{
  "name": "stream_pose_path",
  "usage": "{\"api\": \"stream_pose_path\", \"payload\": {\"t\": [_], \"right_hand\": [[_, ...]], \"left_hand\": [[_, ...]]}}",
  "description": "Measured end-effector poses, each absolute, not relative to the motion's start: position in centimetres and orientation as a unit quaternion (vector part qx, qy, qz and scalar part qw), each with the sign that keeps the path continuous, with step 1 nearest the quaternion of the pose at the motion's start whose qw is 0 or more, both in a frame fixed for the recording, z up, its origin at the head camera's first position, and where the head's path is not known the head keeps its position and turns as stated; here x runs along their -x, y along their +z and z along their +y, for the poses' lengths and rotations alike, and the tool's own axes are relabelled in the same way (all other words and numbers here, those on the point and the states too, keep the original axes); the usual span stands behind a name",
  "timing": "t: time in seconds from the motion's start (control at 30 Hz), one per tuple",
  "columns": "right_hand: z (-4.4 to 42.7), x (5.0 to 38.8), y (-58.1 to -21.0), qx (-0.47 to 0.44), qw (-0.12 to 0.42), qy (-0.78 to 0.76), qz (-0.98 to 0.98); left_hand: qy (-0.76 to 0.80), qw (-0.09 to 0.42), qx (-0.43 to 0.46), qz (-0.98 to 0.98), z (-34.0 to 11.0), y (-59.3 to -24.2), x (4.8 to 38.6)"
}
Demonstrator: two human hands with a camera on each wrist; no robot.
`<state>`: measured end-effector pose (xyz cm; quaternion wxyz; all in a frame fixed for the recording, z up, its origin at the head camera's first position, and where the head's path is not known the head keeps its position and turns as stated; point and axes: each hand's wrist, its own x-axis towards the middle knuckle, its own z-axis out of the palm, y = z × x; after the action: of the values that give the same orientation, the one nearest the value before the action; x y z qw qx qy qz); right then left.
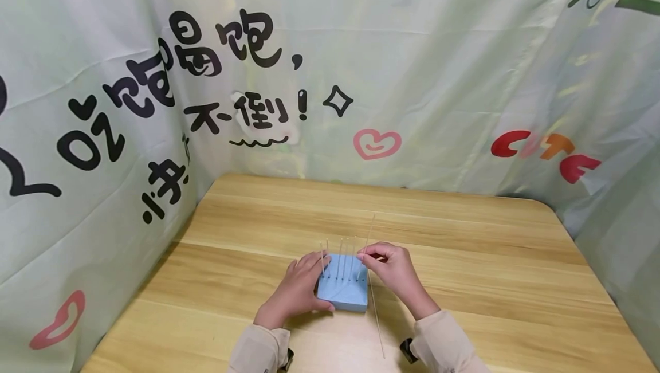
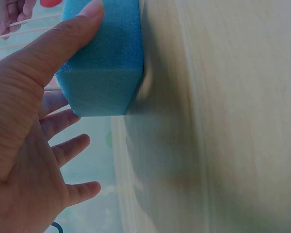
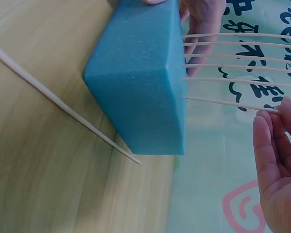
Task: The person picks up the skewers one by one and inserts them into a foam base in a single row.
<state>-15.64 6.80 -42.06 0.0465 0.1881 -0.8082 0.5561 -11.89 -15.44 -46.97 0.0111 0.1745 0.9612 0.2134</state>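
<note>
A blue foam block (image 1: 342, 298) stands on the table with several thin wooden sticks (image 3: 247, 70) upright in a row in its top. My left hand (image 1: 296, 287) grips the block from the left side, thumb against its front face; the outer fingers are spread. Between the thumb and fingertips of my right hand (image 1: 394, 267) is another wooden stick (image 3: 223, 102), pinched partway up. Its lower tip meets the block's top near the right end of the row; whether it has gone in, I cannot tell.
One loose stick (image 1: 376, 315) lies on the wooden table (image 1: 490, 281), just right of the block. Fabric curtains (image 1: 438, 86) printed with lettering and hearts enclose the table at the back and sides.
</note>
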Motion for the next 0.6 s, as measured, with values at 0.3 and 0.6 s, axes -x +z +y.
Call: {"api": "stream_pose_path", "payload": {"t": [0.3, 0.6], "right_hand": [[6.5, 15.4, -43.3, -0.216, 0.056, 0.54, -0.811], [6.5, 14.9, -45.1, -0.262, 0.061, 0.514, -0.814]], "left_hand": [[0.212, 0.009, -0.176, 0.961, -15.4, -47.0, 11.9], [0.211, 0.009, -0.179, 0.961, -15.4, -46.8, 12.0]]}}
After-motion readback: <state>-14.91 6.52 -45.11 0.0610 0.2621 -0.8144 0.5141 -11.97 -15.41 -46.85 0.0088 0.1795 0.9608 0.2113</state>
